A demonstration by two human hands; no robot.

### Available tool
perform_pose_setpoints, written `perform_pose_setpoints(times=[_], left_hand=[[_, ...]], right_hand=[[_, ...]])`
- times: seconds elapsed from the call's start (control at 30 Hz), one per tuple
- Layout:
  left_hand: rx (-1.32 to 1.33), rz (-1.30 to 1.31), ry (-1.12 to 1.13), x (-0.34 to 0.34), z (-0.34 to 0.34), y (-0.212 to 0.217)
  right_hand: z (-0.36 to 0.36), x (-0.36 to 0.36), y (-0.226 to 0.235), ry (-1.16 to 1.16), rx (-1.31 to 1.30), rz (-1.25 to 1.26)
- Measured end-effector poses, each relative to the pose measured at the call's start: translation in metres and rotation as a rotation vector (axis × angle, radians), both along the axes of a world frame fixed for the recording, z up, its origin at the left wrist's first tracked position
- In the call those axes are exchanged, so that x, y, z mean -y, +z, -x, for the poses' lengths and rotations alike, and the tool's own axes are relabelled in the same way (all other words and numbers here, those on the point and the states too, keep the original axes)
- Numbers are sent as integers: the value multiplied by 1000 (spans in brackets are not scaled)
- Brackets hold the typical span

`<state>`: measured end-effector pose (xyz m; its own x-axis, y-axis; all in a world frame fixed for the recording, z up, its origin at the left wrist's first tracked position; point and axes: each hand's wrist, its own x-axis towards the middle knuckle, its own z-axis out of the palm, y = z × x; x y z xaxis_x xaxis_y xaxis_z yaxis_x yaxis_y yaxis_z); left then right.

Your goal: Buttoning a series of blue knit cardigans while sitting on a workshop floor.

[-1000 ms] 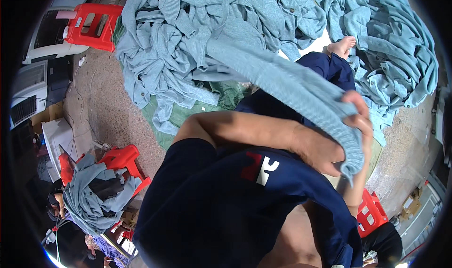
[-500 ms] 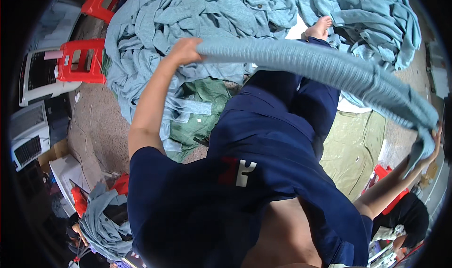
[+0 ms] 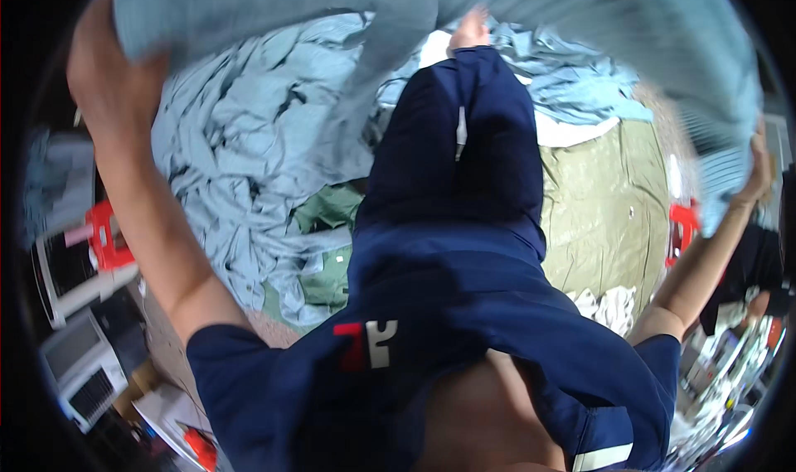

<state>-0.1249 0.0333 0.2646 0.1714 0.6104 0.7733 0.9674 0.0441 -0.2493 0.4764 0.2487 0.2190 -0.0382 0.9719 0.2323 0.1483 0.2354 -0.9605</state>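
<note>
Stretched wider and raised since half a second ago, the blurred blue-grey garment in the head view arches beyond the navy trousers. To their left, the left hand is clamped on one end; to their right, the right hand grips the ribbed other end, with a knitwear heap left of them and an olive sheet right.

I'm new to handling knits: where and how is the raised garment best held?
Probably at both ends, from the outer sides: the garment arcs wide between the left grip and the right grip, so holding its ends should spread it best.
</note>
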Motion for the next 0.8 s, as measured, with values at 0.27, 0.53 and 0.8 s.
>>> perform_pose_setpoints(times=[0.27,0.53,0.8], left_hand=[[188,892,43,108,-24,-249],[512,1223,11,121,-73,-303],[1295,1040,-92,71,-82,-285]], right_hand=[[6,123,-189,332,445,445],[11,173,-265,274,502,659],[61,173,-234,105,599,-134]])
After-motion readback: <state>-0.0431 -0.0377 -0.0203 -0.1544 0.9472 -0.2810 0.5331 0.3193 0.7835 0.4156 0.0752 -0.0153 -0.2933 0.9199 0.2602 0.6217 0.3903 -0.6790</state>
